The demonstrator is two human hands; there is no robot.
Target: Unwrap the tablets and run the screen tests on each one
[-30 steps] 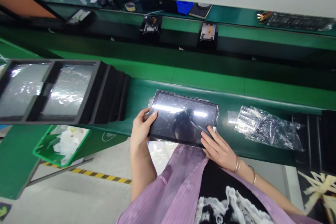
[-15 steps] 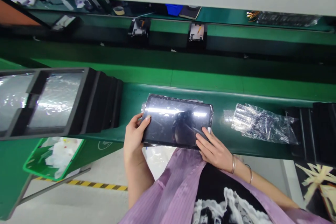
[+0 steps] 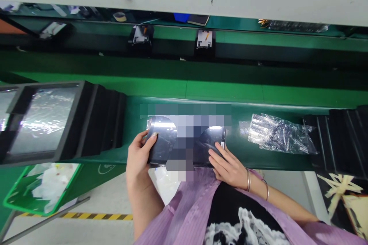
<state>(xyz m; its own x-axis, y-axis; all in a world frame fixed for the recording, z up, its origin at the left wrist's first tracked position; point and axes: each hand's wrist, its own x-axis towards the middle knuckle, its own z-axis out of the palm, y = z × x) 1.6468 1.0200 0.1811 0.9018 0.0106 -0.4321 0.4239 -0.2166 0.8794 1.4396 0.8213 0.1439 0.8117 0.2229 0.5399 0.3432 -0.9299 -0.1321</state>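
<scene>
A dark glossy screen panel (image 3: 162,141) lies between my hands above the green bench (image 3: 184,101); pixelation covers its middle. My left hand (image 3: 141,153) grips its left edge, thumb on the front face. My right hand (image 3: 228,164) holds the lower right corner, its fingers resting on the glass beside a small white label. To the right, clear plastic bags (image 3: 276,134) lie on the bench.
Black trays (image 3: 43,118) with shiny film-covered panels are stacked at left, more black trays (image 3: 345,134) at right. A green bin (image 3: 43,187) with scraps stands lower left. Beyond, a black conveyor carries small device parts (image 3: 204,39).
The view has shifted, so most of the surroundings appear further left. The panel sits slightly lower in the picture, still in both hands. Pixelation now hides its middle.
</scene>
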